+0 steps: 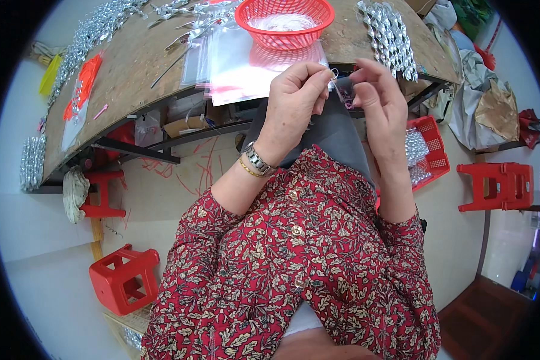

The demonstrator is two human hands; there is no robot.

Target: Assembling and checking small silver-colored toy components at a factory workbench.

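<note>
My left hand [294, 99] is raised in front of the table edge, fingers pinched on a small clear plastic bag [344, 95] with something pink inside. A metal watch and a thin bracelet sit on that wrist. My right hand [379, 96] is just to the right, its thumb and fingers touching the same small bag from the other side. Both hands meet over my lap, above the grey cloth on my knees. Clear plastic bags [240, 63] lie in a stack on the wooden table [132, 66] right behind my hands.
A red plastic basket [285, 23] with white thread-like stuff stands at the table's far edge. Rows of shiny silver packets [390, 37] lie on the right and left of the table. A red crate [429, 150] of silver pieces sits by my right knee. Red stools [125, 279] stand on the floor.
</note>
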